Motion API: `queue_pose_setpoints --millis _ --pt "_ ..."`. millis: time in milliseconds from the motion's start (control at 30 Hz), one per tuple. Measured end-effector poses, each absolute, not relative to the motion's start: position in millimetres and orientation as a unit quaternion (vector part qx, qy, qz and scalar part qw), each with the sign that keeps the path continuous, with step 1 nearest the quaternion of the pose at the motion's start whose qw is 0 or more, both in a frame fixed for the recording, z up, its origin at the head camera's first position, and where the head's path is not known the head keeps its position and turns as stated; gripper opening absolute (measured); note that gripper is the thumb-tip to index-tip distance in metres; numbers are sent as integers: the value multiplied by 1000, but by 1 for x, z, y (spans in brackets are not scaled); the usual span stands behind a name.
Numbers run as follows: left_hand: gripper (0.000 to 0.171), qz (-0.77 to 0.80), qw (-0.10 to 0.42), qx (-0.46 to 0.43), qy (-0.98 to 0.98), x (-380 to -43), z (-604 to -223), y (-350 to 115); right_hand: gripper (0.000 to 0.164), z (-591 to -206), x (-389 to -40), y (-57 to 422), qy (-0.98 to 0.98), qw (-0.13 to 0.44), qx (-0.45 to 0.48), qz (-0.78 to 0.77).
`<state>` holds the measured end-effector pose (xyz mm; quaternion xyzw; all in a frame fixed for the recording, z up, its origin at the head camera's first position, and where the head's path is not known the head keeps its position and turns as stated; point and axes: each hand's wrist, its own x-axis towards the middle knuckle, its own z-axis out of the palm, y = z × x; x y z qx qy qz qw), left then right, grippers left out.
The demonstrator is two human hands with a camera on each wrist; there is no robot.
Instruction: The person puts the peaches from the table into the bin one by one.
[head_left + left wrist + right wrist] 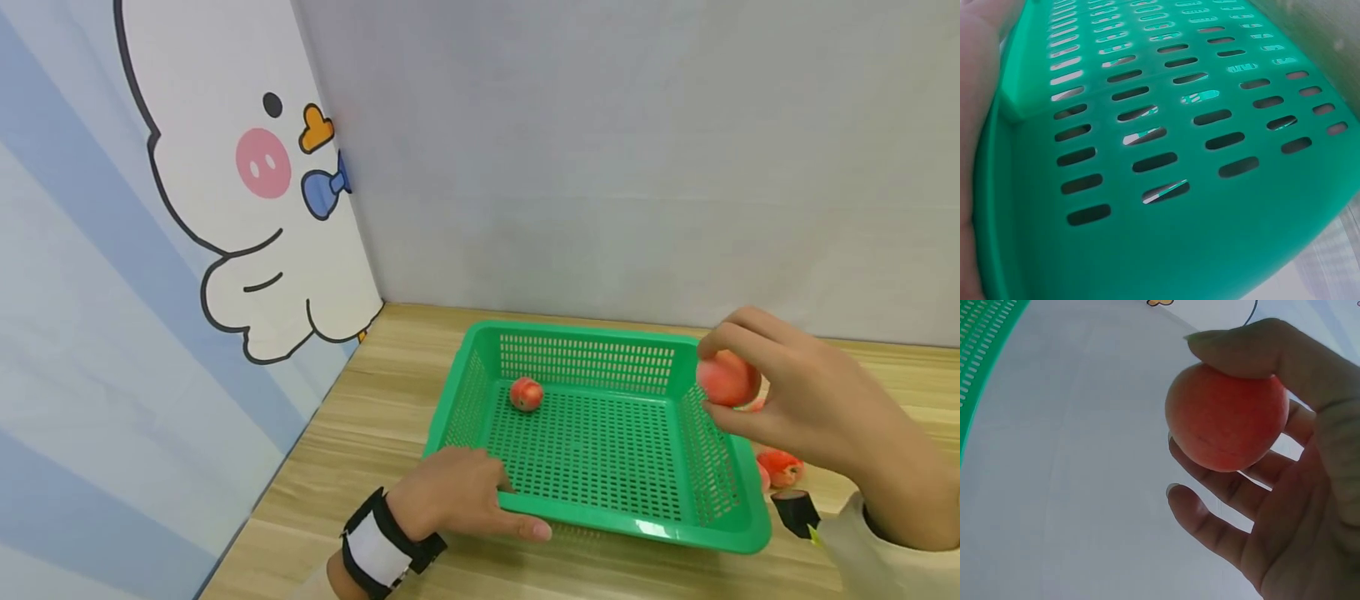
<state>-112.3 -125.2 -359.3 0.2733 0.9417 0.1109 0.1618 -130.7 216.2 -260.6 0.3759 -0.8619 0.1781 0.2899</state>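
A green plastic basket (637, 527) with slotted walls stands on the table. My left hand (465, 492) grips its near left rim, fingers over the edge and thumb along the outside. The left wrist view shows the slotted basket wall (1166, 162) close up. Above the basket's right rim, my right hand (817, 400) holds a red-pink peach (1229, 419) between thumb and fingers. Another peach (527, 394) lies on the basket floor near the back left corner.
More peaches (782, 467) lie on the wooden table just right of the basket, partly hidden by the rim and right hand. A pale wall (637, 167) rises behind the table. On the left hangs a cloth (187, 350) with a cartoon bird.
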Motion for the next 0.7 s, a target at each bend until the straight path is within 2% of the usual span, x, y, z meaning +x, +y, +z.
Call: queue_pose_setpoints --millis 700 --pt "70 113 161 276 941 -114 -363 -126 32 -236 -161 157 -838 276 418 217"
